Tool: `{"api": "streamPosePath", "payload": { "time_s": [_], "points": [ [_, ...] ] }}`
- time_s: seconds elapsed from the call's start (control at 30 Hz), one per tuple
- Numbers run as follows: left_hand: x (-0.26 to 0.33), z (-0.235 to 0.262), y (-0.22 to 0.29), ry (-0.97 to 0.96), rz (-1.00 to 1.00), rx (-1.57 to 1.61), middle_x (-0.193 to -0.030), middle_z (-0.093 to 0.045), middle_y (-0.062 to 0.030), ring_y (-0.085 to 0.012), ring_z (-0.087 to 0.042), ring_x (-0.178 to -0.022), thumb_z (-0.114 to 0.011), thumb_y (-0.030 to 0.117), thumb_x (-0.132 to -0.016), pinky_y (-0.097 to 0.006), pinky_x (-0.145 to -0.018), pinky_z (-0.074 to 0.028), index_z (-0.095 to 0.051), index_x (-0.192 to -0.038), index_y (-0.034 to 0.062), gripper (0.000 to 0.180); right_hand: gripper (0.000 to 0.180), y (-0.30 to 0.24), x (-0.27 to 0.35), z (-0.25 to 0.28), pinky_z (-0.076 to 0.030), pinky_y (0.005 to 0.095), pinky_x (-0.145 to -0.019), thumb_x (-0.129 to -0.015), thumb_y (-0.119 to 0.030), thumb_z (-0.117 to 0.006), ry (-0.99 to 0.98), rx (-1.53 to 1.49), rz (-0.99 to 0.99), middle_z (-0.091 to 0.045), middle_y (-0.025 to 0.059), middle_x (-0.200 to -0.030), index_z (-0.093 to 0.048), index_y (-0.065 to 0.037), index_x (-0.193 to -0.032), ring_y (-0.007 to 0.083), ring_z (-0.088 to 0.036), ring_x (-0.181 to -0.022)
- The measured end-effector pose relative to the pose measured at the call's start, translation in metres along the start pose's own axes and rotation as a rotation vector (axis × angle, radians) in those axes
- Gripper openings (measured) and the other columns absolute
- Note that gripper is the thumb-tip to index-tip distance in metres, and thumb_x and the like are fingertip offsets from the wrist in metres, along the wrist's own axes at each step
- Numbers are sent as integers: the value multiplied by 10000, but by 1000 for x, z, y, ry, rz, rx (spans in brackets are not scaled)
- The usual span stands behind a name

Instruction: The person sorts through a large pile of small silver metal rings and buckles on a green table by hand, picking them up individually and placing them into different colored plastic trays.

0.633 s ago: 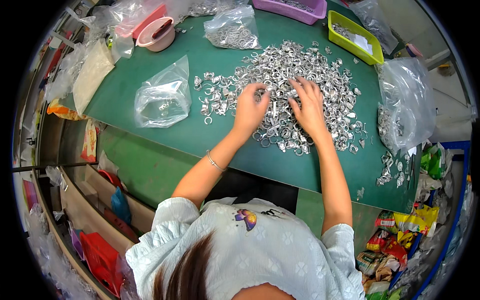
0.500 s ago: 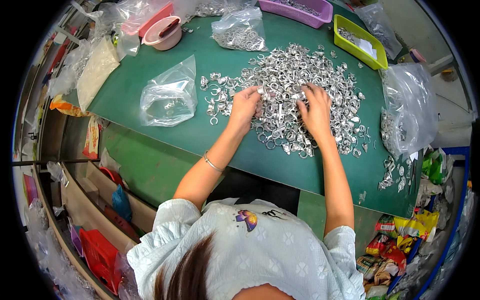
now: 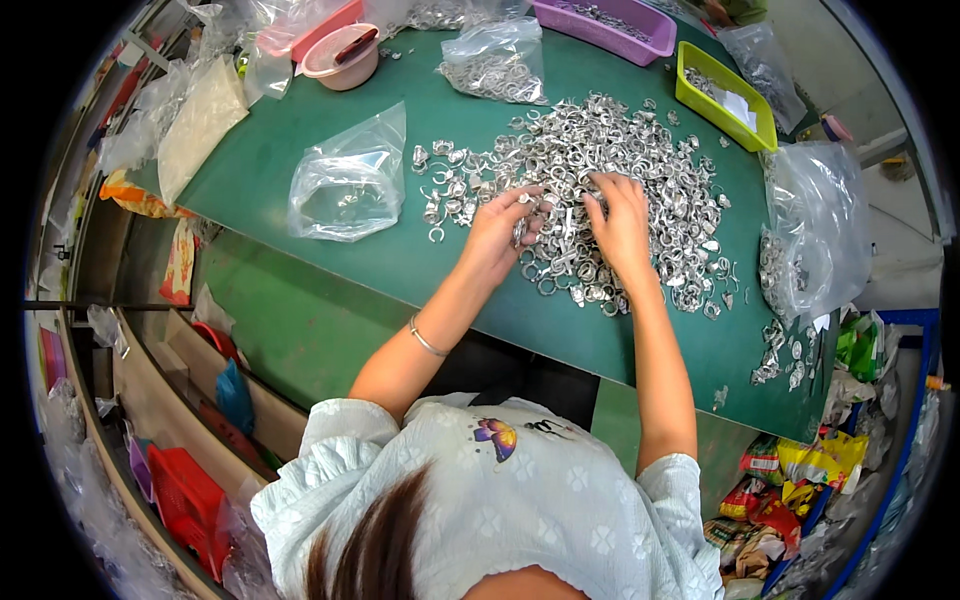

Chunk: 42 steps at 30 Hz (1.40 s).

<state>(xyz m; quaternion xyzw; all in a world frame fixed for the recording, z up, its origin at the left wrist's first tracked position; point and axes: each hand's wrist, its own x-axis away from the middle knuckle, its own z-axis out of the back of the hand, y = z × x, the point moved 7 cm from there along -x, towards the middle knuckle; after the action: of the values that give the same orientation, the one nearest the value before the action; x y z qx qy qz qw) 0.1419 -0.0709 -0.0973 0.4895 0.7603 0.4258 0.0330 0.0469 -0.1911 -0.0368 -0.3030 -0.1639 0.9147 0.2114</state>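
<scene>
Far left on the green desk point(image 3: 400, 270), a flat pale bag point(image 3: 200, 125) lies by the edge, with a pink bowl point(image 3: 343, 57) behind it. Next comes a clear plastic bag point(image 3: 350, 180), crumpled, a few metal bits inside. Centre: a wide heap of small silver metal rings point(image 3: 620, 150), loose and tangled, spreading from mid-desk toward the right. Left hand point(image 3: 500, 232) sits at the heap's near-left edge, fingers point(image 3: 522, 203) curled narrow around a few rings, pinching them. Right hand point(image 3: 620, 225) rests palm down on the heap just beside it, fingers point(image 3: 598, 188) bent into the pieces; whether they hold one cannot be told. Judging by look, the rings are light, stiff, smooth and likely slippery, prone to hooking each other; best taken singly by the rim between thumb and forefinger. Behind the heap, another bag of rings point(image 3: 495, 65) and a purple tray point(image 3: 608, 25). Further right, a yellow-green tray point(image 3: 722, 105), then a large clear bag point(image 3: 815, 225) with rings spilling at its base.
</scene>
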Motion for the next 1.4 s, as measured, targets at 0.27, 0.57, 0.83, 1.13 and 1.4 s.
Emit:
{"api": "streamPosePath", "payload": {
  "time_s": [0.27, 0.57, 0.83, 1.13, 1.4],
  "points": [
    [23, 7, -17, -76, 89, -40, -789, -614, -56, -67, -497, -601, -477, 123, -899, -181, -490, -368, -568, -1089, 0, 244, 203, -6, 4, -9, -337, 429, -800, -731, -124, -661, -160, 167, -11, -595, 71, -853, -571, -68, -903, 255, -511, -868],
    [27, 0, -28, -229, 149, 46, -807, -517, -26, -52, -411, -597, -457, 84, -903, -178, -487, -328, -499, -1203, -19, 320, 225, 49, 21, 20, -462, 288, -605, -754, -57, -641, 156, -255, -378, -602, 104, -820, -592, 30, -956, 164, -555, -646],
    [29, -1, -31, -258, 194, 28, -883, -579, -52, -75, -472, -635, -425, 75, -898, -199, -513, -376, -509, -1201, 10, 321, 220, -5, 21, 9, -413, 387, -862, -782, -33, -585, -108, -405, -224, -589, 146, -996, -590, 4, -999, 305, -531, -970],
    [38, 10, -36, -86, 97, -47, -906, -608, -44, -67, -475, -644, -484, 136, -905, -204, -555, -398, -529, -1178, 31, 295, 143, -12, -2, -27, -365, 394, -786, -773, -185, -631, -31, 98, 29, -596, 76, -923, -639, -50, -818, 258, -506, -907],
    [40, 9, -32, -82, 2, -146, -938, -619, -64, -61, -465, -595, -493, 106, -891, -204, -524, -393, -529, -1155, 16, 281, 150, -29, -2, -36, -356, 409, -792, -747, -182, -659, -119, 214, 88, -584, 82, -889, -625, -62, -831, 262, -498, -910]
  ]
}}
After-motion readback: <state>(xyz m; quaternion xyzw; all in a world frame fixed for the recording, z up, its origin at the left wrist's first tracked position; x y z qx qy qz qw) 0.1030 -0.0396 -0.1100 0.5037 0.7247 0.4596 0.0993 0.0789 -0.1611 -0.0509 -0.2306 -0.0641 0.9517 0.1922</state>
